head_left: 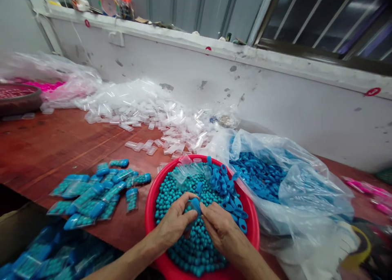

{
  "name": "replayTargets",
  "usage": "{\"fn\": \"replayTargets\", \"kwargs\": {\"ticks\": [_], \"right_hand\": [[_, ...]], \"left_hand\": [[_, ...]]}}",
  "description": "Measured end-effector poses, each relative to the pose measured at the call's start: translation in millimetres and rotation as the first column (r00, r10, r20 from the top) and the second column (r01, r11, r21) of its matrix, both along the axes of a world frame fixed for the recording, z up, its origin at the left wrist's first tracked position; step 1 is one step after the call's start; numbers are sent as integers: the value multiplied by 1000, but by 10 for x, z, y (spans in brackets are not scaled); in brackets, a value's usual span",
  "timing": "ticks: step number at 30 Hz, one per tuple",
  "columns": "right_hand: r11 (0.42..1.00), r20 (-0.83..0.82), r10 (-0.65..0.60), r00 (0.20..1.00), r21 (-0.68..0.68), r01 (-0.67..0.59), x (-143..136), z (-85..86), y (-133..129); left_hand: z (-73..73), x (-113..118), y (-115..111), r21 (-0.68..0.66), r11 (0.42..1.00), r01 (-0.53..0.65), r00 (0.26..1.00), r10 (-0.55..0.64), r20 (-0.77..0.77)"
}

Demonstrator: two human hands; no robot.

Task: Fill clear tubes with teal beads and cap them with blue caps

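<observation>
Over a red basin [150,206] full of teal beads [199,251], both of my hands meet. My left hand [174,223] is closed around a small clear plastic case, mostly hidden by the fingers. A blue cap [195,205] sits at the top of that case. My right hand [219,225] pinches the side of the cap with thumb and fingertips. Loose blue caps [225,184] lie on the beads at the basin's right. Several clear empty cases [183,172] rest on the beads at the far side.
Filled, capped cases [92,194] lie on the red table [52,149] at left, with more [39,251] below its edge. Clear cases [147,104] are heaped along the wall. A plastic bag [309,182] of blue caps lies right of the basin. A brown bowl [21,102] stands far left.
</observation>
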State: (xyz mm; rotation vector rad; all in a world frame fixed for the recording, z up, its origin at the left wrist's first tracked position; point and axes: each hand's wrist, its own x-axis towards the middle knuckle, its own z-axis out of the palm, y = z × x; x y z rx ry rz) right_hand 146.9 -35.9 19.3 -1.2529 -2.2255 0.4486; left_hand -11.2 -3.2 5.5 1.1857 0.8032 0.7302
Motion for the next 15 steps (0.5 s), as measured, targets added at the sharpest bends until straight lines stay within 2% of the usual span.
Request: {"fn": "replayTargets", "kwargs": {"ticks": [5,11,15], "right_hand": [[987,-207,-66,976,-155,34,11,-24,24],[998,-44,-55,997,-24,54,43,-24,-21],[997,-5,-23,1000,-80,23,61,43,-35]], "left_hand": [[18,10,5,-18,1000,5,1000,-5,-13],[-89,20,5,27,999,36,999,-36,25],[-97,11,-4,30,998,61,998,-61,2]]}}
